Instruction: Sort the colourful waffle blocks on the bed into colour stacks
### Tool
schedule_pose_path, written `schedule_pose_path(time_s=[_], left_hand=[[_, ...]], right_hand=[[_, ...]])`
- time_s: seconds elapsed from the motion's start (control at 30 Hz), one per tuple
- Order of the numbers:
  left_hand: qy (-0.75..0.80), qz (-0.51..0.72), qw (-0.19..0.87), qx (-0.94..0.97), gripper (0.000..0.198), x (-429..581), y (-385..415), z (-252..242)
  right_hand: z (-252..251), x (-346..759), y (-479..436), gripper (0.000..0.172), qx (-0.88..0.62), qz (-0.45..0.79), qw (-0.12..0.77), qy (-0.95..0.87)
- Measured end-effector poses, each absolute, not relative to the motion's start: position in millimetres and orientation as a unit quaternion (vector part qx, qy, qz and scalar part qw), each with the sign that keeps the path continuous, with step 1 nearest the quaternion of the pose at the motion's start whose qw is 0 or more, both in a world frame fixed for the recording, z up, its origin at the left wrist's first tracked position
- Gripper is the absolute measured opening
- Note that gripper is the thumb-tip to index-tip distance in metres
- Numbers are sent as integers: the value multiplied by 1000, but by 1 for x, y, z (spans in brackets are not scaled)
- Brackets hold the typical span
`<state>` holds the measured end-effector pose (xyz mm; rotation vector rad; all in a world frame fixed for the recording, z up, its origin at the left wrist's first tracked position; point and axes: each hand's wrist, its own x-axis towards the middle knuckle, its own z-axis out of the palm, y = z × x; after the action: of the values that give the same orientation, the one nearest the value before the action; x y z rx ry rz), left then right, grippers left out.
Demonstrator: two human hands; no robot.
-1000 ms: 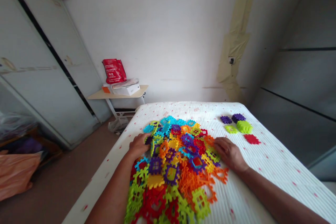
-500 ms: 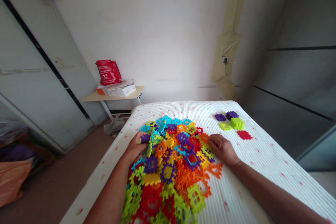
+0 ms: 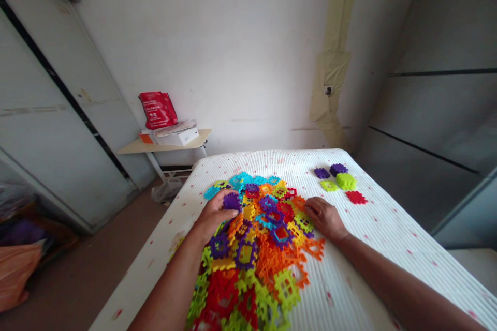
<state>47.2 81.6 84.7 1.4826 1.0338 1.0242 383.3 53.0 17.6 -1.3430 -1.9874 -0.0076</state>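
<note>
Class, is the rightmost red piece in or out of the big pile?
Out: the red piece lies on the white cover, apart from the pile.

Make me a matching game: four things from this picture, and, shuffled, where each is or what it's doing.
1. Left hand
2. Right hand
3. Wall socket
4. Red bag

A. Surrounded by tan tape
B. At the small table by the wall
C. Holding a purple piece
D. At the right edge of the colourful pile

Pairs: 1-C, 2-D, 3-A, 4-B
</note>
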Motion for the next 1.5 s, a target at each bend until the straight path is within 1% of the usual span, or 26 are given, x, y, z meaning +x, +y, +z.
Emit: schedule_pose_path(time_s=[0.17, 0.3, 0.37, 0.43, 0.5, 0.57, 0.67, 0.77, 0.87, 0.9, 1.0, 1.1, 1.17, 1.37, 1.5], left_hand=[[470, 407, 455, 637, 31, 70, 62, 99], [453, 419, 412, 670, 25, 84, 45, 101], [435, 436, 353, 704, 22, 90, 36, 99], [433, 442, 273, 737, 20, 96, 27, 97], [435, 426, 221, 762, 22, 100, 19, 95], [423, 417, 205, 778, 23, 103, 13, 92], [427, 434, 184, 771, 22, 105, 11, 86], [463, 446, 155, 750, 17, 105, 11, 80], [455, 452, 142, 754, 9, 106, 12, 76], [445, 457, 139, 758, 8, 106, 11, 75], [419, 466, 129, 768, 17, 106, 10, 74], [404, 461, 108, 782, 22, 106, 8, 72], [392, 462, 87, 791, 23, 107, 6, 71], [344, 472, 4, 812, 30, 111, 1, 71], [311, 494, -35, 811, 32, 116, -3, 75]], right_hand=[[16, 384, 54, 31, -524, 0, 368, -768], [15, 386, 54, 28, -524, 3, 374, -765], [15, 385, 53, 28, -526, 1, 376, -763], [16, 385, 52, 27, -527, -2, 376, -762], [18, 384, 51, 28, -528, -7, 378, -761], [20, 384, 50, 28, -528, -13, 381, -759], [23, 385, 48, 26, -527, -11, 395, -753], [28, 383, 45, 23, -535, 20, 430, -727], [38, 370, 37, 24, -547, 130, 466, -683], [44, 363, 32, 25, -536, 187, 471, -675], [62, 340, 15, 28, -458, 346, 452, -683], [77, 319, -2, 45, -395, 411, 422, -705], [82, 310, -10, 51, -392, 410, 405, -717], [89, 306, -16, 49, -421, 308, 394, -757], [88, 303, -18, 53, -406, 311, 390, -766]])
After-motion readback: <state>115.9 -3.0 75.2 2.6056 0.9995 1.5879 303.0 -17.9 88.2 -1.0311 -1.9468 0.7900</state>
